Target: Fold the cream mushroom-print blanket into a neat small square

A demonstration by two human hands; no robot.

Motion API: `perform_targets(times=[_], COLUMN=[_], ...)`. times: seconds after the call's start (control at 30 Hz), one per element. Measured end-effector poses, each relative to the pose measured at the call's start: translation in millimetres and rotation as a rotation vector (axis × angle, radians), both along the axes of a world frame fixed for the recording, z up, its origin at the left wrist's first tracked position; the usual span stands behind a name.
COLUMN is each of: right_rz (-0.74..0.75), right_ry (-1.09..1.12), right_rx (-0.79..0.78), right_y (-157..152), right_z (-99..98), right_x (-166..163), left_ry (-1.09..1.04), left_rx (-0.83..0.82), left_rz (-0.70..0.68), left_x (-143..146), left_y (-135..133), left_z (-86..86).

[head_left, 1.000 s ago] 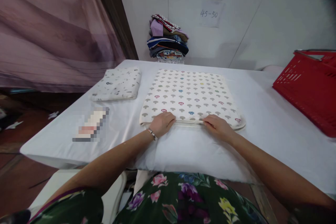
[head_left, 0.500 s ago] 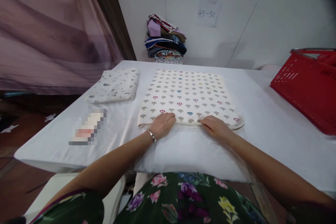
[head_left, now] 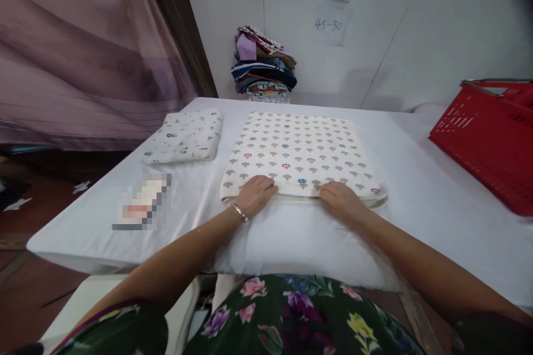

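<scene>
A folded cream cloth (head_left: 291, 147) with rows of grey mushrooms and a few red, blue and yellow ones lies flat before me. My left hand (head_left: 255, 195), a silver bracelet at its wrist, grips the near edge left of the middle. Right of the middle, my right hand (head_left: 340, 199) has its fingers curled over the same edge. Both thumbs are hidden. Between the hands the edge is slightly raised, and layers show at the near right corner.
A smaller folded cloth (head_left: 185, 136) lies at the left on the white-covered table (head_left: 420, 205). Nearer me is a blurred-out flat object (head_left: 144, 202). At the right edge sits a red plastic basket (head_left: 487, 144). Against the wall rises a pile of folded fabrics (head_left: 264, 66).
The fingers of both hands have curled a little further over the near edge of the cloth, and that edge between them is turned up slightly. The view has shifted a little.
</scene>
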State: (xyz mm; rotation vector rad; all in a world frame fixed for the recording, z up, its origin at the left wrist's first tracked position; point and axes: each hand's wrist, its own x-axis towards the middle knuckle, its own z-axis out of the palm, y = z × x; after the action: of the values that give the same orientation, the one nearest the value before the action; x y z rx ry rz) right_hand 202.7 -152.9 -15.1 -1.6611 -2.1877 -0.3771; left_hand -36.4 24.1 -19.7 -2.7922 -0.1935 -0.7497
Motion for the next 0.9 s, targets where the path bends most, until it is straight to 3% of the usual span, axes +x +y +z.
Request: perform_targets(times=[0.17,0.43,0.67,0.9], right_rz=[0.033,0.027,-0.002,-0.047], right_ry=[-0.044,-0.103,-0.108,-0.041], right_rx=[-0.085,-0.167,-0.257,-0.364], right_y=[-4.0,-5.4,-5.3,-0.4], right_z=[-9.5,-1.6,1.4,8.6], right_x=[-0.4,1.7,-4.1,-5.0], left_ry=[0.033,0.014,0.123,0.203], left_rx=[0.009,-0.065,-0.017,-0.144], left_rz=[-0.006,-0.011,-0.021,0.006], left_x=[-4.8,-6.6,-9.9,-6.0], left_y=[-6.0,-1.3,-3.1,-6.7], left_z=[-6.3,-7.8,-8.7,-3.4])
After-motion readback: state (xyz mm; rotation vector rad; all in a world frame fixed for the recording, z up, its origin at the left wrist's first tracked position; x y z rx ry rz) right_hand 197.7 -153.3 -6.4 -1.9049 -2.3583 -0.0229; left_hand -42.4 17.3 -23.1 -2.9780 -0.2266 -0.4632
